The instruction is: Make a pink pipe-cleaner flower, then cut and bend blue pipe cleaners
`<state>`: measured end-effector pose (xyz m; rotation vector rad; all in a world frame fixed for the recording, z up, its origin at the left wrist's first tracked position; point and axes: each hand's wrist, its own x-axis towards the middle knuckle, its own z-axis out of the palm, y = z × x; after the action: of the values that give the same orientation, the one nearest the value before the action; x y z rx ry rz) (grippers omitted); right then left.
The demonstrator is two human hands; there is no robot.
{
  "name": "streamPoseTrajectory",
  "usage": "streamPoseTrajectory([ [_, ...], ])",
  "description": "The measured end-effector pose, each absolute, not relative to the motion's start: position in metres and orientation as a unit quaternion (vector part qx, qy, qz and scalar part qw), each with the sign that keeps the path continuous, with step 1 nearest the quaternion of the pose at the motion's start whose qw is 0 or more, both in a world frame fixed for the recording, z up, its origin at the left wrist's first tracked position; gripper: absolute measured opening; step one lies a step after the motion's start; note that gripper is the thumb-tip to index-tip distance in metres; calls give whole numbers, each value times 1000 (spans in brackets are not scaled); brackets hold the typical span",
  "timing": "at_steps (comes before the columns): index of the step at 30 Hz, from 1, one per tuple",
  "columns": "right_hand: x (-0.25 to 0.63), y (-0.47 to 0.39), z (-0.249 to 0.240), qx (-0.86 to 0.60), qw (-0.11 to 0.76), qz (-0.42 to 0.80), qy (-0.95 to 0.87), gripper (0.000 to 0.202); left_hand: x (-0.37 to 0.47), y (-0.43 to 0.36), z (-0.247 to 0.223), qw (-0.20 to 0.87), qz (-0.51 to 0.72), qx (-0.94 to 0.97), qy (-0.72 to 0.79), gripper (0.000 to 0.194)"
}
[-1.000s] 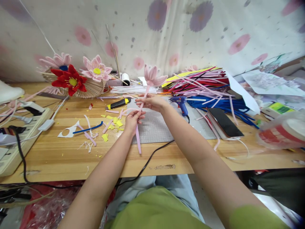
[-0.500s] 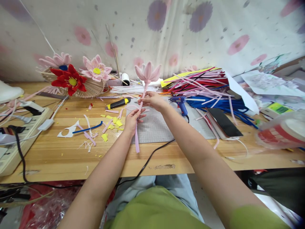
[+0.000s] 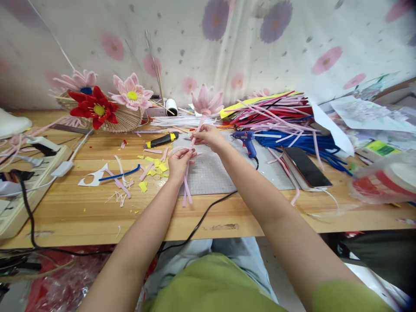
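A pink pipe-cleaner flower (image 3: 206, 100) with several upright petals leans slightly right above the grey cutting mat (image 3: 214, 173). Its pink stem runs down through both hands. My right hand (image 3: 208, 138) pinches the stem below the bloom. Lower down, my left hand (image 3: 182, 161) is closed around the same stem, with a pale pink strip looping out to its left. Two loose pink stem ends (image 3: 186, 193) hang apart beneath my left hand. The fingers partly hide where the strips meet the stem.
A blue glue gun (image 3: 246, 142) lies right of my hands, near pipe-cleaner bundles (image 3: 269, 112) and a phone (image 3: 305, 167). Left are a utility knife (image 3: 161, 140), yellow scraps (image 3: 143, 186), finished flowers (image 3: 99, 110) and a power strip (image 3: 48, 182). A black cable (image 3: 208, 214) crosses the table's front.
The flower has tipped to the right and turned between my fingers. Below my left hand the two stem ends now show spread apart. Both hands keep nearly the same place.
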<state>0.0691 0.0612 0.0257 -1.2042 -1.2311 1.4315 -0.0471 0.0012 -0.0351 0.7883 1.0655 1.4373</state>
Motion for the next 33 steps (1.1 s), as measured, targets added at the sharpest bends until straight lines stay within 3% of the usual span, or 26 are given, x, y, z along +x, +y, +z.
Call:
streamPoseTrajectory([
  [8,69,63,25,-519,423,540,-510,26,-46,-2,-32,575,588,347,451,19],
  [16,85,64,28,-378,356,689,-505,16,-45,-4,-26,640,564,314,416,9],
  [33,70,63,27,-474,405,610,-489,15,-47,1,-32,613,609,283,417,14],
])
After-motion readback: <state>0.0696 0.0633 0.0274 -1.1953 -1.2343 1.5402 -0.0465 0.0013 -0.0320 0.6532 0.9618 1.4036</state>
